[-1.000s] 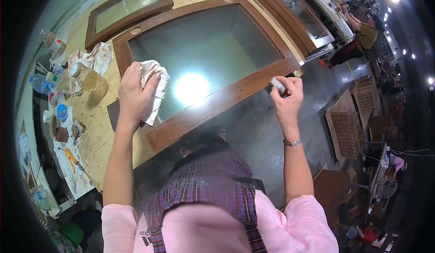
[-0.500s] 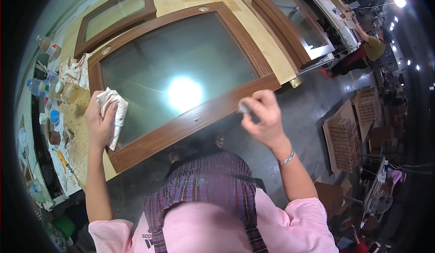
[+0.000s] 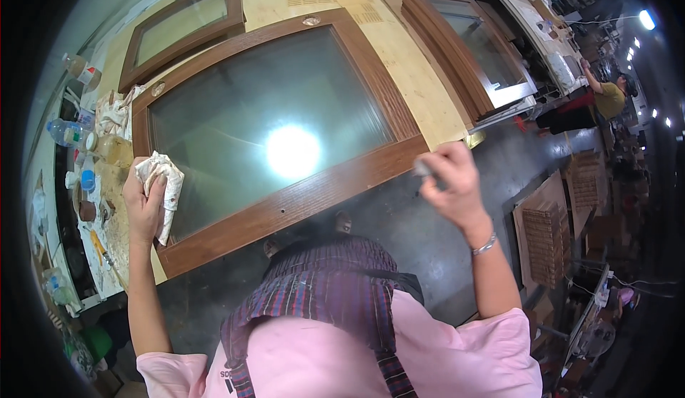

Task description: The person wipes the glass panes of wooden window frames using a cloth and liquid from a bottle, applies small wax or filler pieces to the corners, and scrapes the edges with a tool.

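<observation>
A workshop with a dark concrete floor [image 3: 428, 241] stretches out below, with a long pale plywood workbench [image 3: 421, 77] across the top of the view. On the bench lies a large brown wooden window frame [image 3: 300, 198] with frosted glass [image 3: 250, 113] that mirrors a bright lamp. Two more glazed wooden frames lie on the bench, one [image 3: 182, 27] behind it on the left and one [image 3: 471, 48] to the right.

The left hand [image 3: 143, 205] is closed around a crumpled white rag [image 3: 164, 184], pressed on the near left corner of the big frame. The right hand [image 3: 449, 180] hovers just off the frame's near right corner, fingers pinched on a small grey object [image 3: 422, 170]; what it is cannot be told. Bottles and jars [image 3: 78, 141] crowd the bench's left end. Another person in a yellow top [image 3: 610, 98] stands far off at right.
</observation>
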A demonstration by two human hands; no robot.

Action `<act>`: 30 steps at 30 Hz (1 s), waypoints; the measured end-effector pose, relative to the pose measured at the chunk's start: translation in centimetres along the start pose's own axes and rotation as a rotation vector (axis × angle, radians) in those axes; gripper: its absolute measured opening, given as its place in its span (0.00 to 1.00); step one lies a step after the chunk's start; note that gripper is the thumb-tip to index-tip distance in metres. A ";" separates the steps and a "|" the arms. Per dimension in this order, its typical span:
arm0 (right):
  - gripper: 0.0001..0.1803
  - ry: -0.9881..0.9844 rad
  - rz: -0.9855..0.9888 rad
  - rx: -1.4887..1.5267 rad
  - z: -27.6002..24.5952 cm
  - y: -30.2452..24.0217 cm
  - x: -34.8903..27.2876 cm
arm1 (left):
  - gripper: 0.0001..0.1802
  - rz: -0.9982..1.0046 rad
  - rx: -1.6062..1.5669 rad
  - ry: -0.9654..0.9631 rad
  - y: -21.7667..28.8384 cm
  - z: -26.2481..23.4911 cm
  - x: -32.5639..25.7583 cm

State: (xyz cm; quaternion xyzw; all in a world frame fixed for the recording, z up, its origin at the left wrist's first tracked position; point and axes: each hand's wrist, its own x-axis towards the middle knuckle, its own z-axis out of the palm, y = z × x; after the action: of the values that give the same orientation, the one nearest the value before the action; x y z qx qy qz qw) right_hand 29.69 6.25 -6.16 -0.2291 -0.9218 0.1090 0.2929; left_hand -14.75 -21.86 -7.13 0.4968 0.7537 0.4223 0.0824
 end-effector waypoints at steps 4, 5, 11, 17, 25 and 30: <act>0.18 0.053 0.115 0.043 -1.7 1.3 -0.5 | 0.10 -0.005 -0.026 0.008 0.0 0.4 0.1; 0.18 0.036 0.069 0.067 -1.5 0.4 0.0 | 0.10 -0.015 -0.041 0.015 0.0 0.5 0.0; 0.16 0.119 0.152 -0.155 -1.6 3.1 -0.1 | 0.10 -0.008 0.009 -0.008 0.6 0.1 0.0; 0.14 0.010 0.255 0.496 0.8 2.9 8.4 | 0.10 -0.121 -0.068 0.056 6.3 2.0 -0.9; 0.14 -0.248 0.136 0.821 11.3 4.0 18.2 | 0.09 0.716 0.062 -0.129 21.5 24.5 3.0; 0.14 -0.289 0.200 1.015 11.6 5.0 17.5 | 0.09 0.760 0.176 -0.145 23.5 27.9 2.4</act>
State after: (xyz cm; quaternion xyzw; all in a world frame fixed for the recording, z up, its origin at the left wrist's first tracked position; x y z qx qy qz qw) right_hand 11.94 18.31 -8.56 -0.1282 -0.7576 0.5990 0.2253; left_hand 15.14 -0.90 -7.09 0.7740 0.5417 0.3203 -0.0694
